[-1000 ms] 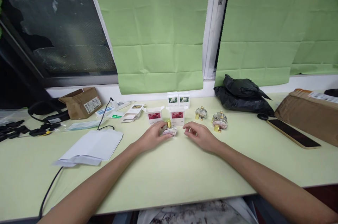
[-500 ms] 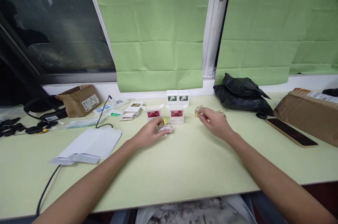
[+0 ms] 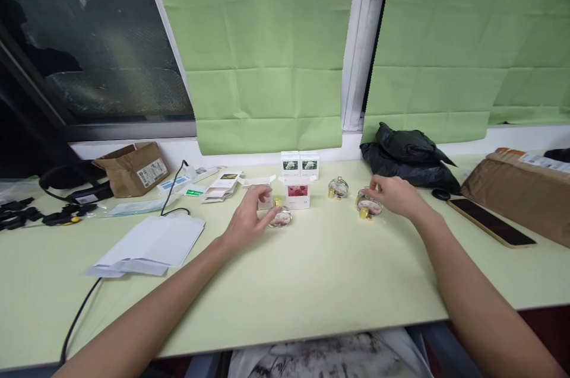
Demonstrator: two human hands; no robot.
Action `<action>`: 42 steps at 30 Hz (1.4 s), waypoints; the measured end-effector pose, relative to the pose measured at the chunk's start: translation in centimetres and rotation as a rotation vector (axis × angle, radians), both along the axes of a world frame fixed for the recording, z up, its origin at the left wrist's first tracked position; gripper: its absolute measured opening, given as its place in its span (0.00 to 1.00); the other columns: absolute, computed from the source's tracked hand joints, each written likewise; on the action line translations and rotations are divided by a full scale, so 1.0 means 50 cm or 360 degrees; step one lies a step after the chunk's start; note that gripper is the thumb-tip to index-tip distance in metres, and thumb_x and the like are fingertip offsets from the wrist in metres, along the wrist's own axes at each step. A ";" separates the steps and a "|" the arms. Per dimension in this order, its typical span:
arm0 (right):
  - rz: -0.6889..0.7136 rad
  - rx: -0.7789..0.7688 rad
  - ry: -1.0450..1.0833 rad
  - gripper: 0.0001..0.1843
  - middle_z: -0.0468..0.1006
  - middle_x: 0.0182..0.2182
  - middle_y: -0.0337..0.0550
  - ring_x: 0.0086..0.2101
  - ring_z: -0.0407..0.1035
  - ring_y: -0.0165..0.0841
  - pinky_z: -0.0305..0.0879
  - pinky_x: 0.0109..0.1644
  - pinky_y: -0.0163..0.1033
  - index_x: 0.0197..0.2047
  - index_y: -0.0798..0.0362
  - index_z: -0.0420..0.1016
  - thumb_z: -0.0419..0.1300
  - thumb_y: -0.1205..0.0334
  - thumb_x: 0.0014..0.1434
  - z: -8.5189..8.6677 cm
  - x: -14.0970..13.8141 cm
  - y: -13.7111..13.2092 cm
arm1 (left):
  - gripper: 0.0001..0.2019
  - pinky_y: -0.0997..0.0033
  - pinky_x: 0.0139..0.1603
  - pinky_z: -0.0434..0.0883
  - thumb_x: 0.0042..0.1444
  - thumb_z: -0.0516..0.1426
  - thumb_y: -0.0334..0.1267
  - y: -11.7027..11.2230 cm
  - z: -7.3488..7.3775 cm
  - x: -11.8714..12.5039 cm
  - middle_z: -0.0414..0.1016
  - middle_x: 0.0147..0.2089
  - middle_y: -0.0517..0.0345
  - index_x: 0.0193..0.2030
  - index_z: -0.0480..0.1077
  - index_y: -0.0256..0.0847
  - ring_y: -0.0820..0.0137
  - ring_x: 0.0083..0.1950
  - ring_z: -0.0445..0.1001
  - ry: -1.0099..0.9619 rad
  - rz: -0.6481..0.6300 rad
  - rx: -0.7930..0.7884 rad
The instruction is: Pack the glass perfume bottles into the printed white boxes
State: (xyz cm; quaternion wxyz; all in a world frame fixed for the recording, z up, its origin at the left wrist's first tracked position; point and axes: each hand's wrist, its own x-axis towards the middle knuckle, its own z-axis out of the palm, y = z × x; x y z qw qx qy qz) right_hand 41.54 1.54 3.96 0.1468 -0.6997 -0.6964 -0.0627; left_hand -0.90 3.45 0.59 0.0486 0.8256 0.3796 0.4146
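Observation:
My left hand (image 3: 247,215) is open, thumb and fingers apart, beside a round clear glass perfume bottle (image 3: 280,218) that lies on the table. A gold cap (image 3: 276,201) is just behind this bottle. My right hand (image 3: 398,195) has its fingertips closed at the far edge of a second perfume bottle (image 3: 369,203), with gold at its near end. A third perfume bottle (image 3: 339,187) with a gold cap (image 3: 331,193) lies between the hands, farther back. Behind my left hand are two white boxes with raised flaps: one box (image 3: 298,202) shows red flowers, the other is partly hidden.
Two white flower boxes (image 3: 290,173) stand at the wall. Leaflets (image 3: 221,187), white paper (image 3: 149,247), a cable and a brown carton (image 3: 133,173) are to the left. Right are a black plastic bag (image 3: 407,161), a phone (image 3: 490,222) and a brown package (image 3: 521,194).
My right hand has moved right, from the middle bottle to the right bottle, uncovering the middle one. My left hand has let go of its bottle and lifted slightly.

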 end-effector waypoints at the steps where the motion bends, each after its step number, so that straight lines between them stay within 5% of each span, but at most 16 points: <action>1: 0.0010 -0.0028 -0.0006 0.17 0.82 0.31 0.44 0.32 0.72 0.41 0.52 0.33 0.39 0.36 0.47 0.74 0.58 0.43 0.69 -0.001 -0.001 0.001 | 0.18 0.62 0.51 0.70 0.70 0.59 0.46 0.000 -0.001 0.000 0.71 0.57 0.49 0.62 0.64 0.45 0.63 0.50 0.72 0.0007 -0.0013 0.0013; 13: 0.0180 -0.0011 0.0041 0.10 0.82 0.33 0.46 0.33 0.73 0.40 0.54 0.34 0.38 0.37 0.49 0.69 0.55 0.56 0.71 -0.017 -0.003 0.006 | 0.17 0.63 0.47 0.72 0.70 0.60 0.43 0.008 -0.010 0.000 0.72 0.53 0.51 0.61 0.65 0.45 0.64 0.48 0.72 0.0006 -0.0068 0.0173; 23: 0.0520 0.0402 0.0227 0.09 0.76 0.30 0.40 0.29 0.68 0.35 0.56 0.34 0.38 0.40 0.48 0.66 0.54 0.55 0.73 0.002 -0.063 -0.023 | 0.16 0.60 0.48 0.76 0.68 0.61 0.35 0.001 -0.008 0.003 0.74 0.53 0.47 0.60 0.65 0.44 0.61 0.51 0.75 -0.0056 -0.0125 0.0552; 27: 0.0701 0.0461 0.0417 0.10 0.74 0.29 0.38 0.29 0.67 0.34 0.57 0.35 0.37 0.40 0.48 0.68 0.56 0.53 0.73 -0.007 -0.108 -0.034 | 0.16 0.59 0.51 0.77 0.67 0.61 0.33 -0.026 -0.010 0.021 0.77 0.50 0.48 0.59 0.65 0.44 0.60 0.52 0.78 0.0109 -0.0381 0.0743; 30: 0.0841 0.0385 0.0643 0.09 0.73 0.27 0.36 0.27 0.65 0.32 0.57 0.33 0.36 0.39 0.48 0.69 0.57 0.55 0.72 -0.026 -0.148 -0.041 | 0.12 0.64 0.46 0.77 0.70 0.59 0.36 -0.052 -0.015 0.044 0.79 0.48 0.50 0.58 0.67 0.44 0.64 0.47 0.79 0.0380 -0.0569 0.0445; 36: 0.1061 0.0234 0.0901 0.06 0.70 0.24 0.33 0.25 0.62 0.29 0.57 0.31 0.35 0.38 0.49 0.72 0.61 0.58 0.68 -0.067 -0.227 -0.063 | 0.21 0.66 0.37 0.71 0.70 0.59 0.51 -0.079 -0.023 0.070 0.76 0.48 0.54 0.62 0.65 0.44 0.69 0.35 0.73 0.0433 -0.0452 -0.0329; 42: 0.1114 0.0126 0.1039 0.06 0.68 0.25 0.32 0.26 0.61 0.28 0.55 0.31 0.34 0.37 0.50 0.73 0.63 0.60 0.68 -0.077 -0.276 -0.083 | 0.19 0.65 0.43 0.69 0.69 0.61 0.51 -0.088 -0.022 0.087 0.74 0.48 0.54 0.60 0.68 0.45 0.63 0.44 0.73 0.0393 -0.0500 -0.0508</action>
